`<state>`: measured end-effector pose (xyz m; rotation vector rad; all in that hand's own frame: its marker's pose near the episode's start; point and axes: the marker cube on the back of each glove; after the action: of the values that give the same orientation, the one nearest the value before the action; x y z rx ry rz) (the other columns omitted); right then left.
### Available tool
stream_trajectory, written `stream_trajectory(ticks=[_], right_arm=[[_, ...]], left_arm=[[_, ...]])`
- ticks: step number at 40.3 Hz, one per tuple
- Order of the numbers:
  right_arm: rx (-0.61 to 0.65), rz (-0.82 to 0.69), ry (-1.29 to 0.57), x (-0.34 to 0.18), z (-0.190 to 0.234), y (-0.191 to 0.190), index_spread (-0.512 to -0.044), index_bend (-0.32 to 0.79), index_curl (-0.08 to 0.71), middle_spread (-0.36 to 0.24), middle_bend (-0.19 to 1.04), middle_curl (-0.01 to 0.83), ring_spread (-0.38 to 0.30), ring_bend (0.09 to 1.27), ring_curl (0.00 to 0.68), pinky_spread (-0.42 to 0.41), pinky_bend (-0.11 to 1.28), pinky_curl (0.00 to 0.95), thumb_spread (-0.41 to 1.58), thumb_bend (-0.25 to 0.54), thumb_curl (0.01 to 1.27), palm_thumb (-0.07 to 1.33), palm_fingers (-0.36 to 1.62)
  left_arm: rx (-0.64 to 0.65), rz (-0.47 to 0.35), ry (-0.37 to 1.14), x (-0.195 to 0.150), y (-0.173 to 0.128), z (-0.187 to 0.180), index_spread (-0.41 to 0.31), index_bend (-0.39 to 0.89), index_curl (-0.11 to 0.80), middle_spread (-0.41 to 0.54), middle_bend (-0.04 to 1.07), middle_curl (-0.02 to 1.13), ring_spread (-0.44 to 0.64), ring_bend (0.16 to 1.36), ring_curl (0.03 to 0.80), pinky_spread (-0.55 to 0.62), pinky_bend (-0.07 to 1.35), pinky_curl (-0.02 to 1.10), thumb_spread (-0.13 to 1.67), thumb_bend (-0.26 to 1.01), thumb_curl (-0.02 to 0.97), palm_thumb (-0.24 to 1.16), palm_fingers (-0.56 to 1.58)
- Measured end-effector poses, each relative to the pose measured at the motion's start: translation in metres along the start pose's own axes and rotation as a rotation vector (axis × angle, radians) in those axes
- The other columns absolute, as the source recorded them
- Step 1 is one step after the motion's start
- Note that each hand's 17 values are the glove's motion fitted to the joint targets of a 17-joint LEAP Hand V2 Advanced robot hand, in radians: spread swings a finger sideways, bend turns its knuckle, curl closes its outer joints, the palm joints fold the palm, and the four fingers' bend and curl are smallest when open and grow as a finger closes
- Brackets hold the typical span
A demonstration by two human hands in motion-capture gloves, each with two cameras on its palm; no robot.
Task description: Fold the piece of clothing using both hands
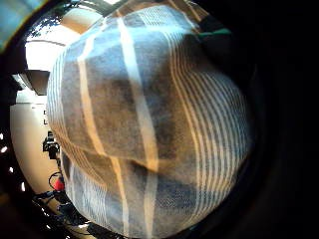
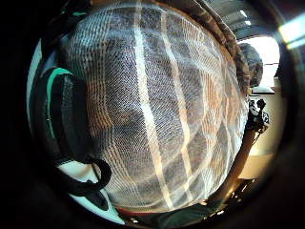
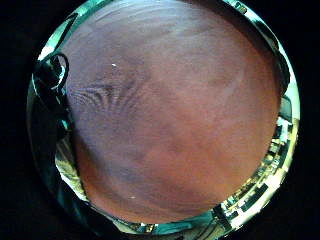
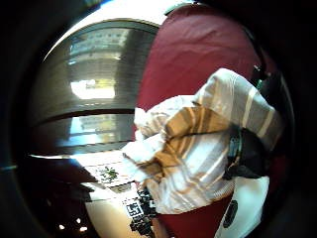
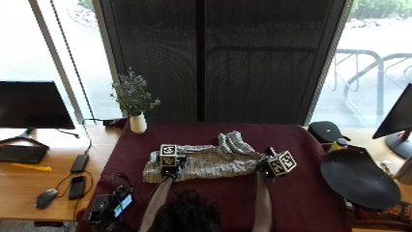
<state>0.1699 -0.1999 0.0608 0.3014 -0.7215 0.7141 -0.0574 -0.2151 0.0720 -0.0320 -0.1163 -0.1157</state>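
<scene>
**Striped garment spread across the maroon cloth**

Grey-and-white striped piece of clothing (image 5: 199, 164) lies crumpled mid-frame on the maroon-covered table (image 5: 296, 193), one bunched part rising toward upper right. At its left end the black-gloved left hand (image 5: 169, 166) rests on the fabric; whether its fingers curl or lie flat cannot be told. At the right end the right hand (image 5: 265, 166) meets the cloth's edge, its fingers also hidden. The right thumb-side palm view shows bunched striped folds close by.
</scene>
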Motion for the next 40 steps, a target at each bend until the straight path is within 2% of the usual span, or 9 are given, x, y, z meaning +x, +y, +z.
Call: stream_trajectory(ticks=[6,11,16,18,24,27,29,34,40], right_arm=[[-0.031,-0.007,-0.065,-0.033,-0.014,0.027,-0.256,0.17,0.301,-0.121,0.15,0.378,-0.221,0.66,0.43,-0.293,0.7,0.384,0.97,0.138,0.48,1.01,1.13],[-0.021,0.026,-0.083,-0.071,-0.019,0.04,-0.274,0.07,0.271,-0.159,0.19,0.394,-0.243,0.65,0.432,-0.311,0.7,0.381,0.81,0.095,0.52,1.04,1.09],[0.042,-0.248,-0.209,-0.134,-0.01,0.045,-0.287,0.05,0.245,-0.182,0.19,0.408,-0.259,0.64,0.433,-0.319,0.7,0.38,0.71,0.057,0.55,1.07,1.09],[0.015,-0.336,-0.262,-0.16,-0.002,0.058,-0.288,0.11,0.256,-0.187,0.18,0.408,-0.262,0.62,0.432,-0.321,0.68,0.375,0.66,0.04,0.56,1.07,1.11],[-0.106,-0.4,-0.237,-0.211,0.038,0.1,-0.293,0.14,0.274,-0.195,0.17,0.409,-0.268,0.59,0.429,-0.33,0.66,0.369,0.58,-0.002,0.59,1.09,1.13],[-0.218,-0.428,-0.251,-0.235,0.063,0.129,-0.295,0.14,0.282,-0.197,0.17,0.409,-0.27,0.58,0.43,-0.332,0.65,0.366,0.55,-0.016,0.61,1.09,1.13],[-0.265,-0.457,-0.249,-0.246,0.079,0.145,-0.296,0.14,0.287,-0.202,0.17,0.41,-0.271,0.57,0.429,-0.331,0.64,0.364,0.53,-0.02,0.61,1.1,1.14],[-0.313,-0.664,-0.215,-0.274,0.133,0.186,-0.298,0.13,0.296,-0.206,0.18,0.413,-0.272,0.57,0.431,-0.335,0.62,0.362,0.5,-0.028,0.63,1.09,1.15],[-0.406,-0.855,-0.12,-0.286,0.201,0.226,-0.296,0.13,0.304,-0.203,0.18,0.421,-0.274,0.55,0.433,-0.334,0.62,0.362,0.46,-0.039,0.65,1.07,1.15]], left_arm=[[-0.102,-0.017,0.029,-0.005,0.003,-0.022,-0.13,0.16,0.404,-0.045,0.17,0.4,0.11,0.45,0.357,0.22,0.4,0.33,1.58,0.0,0.193,0.37,0.51],[-0.016,-0.016,0.063,-0.012,0.007,-0.068,-0.129,0.16,0.405,-0.042,0.19,0.4,0.11,0.44,0.354,0.22,0.39,0.34,1.54,0.02,0.218,0.42,0.52],[0.015,-0.012,0.092,-0.022,0.023,-0.112,-0.128,0.15,0.4,-0.053,0.2,0.41,0.11,0.45,0.355,0.21,0.37,0.34,1.53,0.03,0.237,0.46,0.54],[0.021,-0.028,0.096,-0.028,0.03,-0.126,-0.127,0.15,0.399,-0.055,0.2,0.41,0.1,0.45,0.355,0.21,0.36,0.34,1.52,0.04,0.243,0.48,0.54],[0.146,-0.037,0.138,-0.044,0.033,-0.156,-0.126,0.15,0.394,-0.065,0.19,0.42,0.1,0.45,0.357,0.2,0.34,0.35,1.5,0.04,0.254,0.49,0.55],[0.145,-0.037,0.194,-0.053,0.022,-0.147,-0.126,0.14,0.389,-0.068,0.2,0.42,0.09,0.45,0.355,0.2,0.34,0.35,1.49,0.04,0.261,0.5,0.56],[0.113,-0.045,0.231,-0.057,0.03,-0.15,-0.127,0.14,0.388,-0.07,0.19,0.42,0.09,0.46,0.356,0.2,0.33,0.35,1.49,0.04,0.263,0.51,0.57],[0.155,-0.101,0.293,-0.075,0.034,-0.145,-0.126,0.14,0.382,-0.072,0.19,0.42,0.08,0.45,0.356,0.2,0.32,0.36,1.48,0.03,0.271,0.52,0.57],[0.194,-0.186,0.261,-0.103,0.043,-0.139,-0.125,0.14,0.377,-0.073,0.2,0.43,0.08,0.45,0.355,0.2,0.31,0.36,1.47,0.03,0.279,0.54,0.57]])
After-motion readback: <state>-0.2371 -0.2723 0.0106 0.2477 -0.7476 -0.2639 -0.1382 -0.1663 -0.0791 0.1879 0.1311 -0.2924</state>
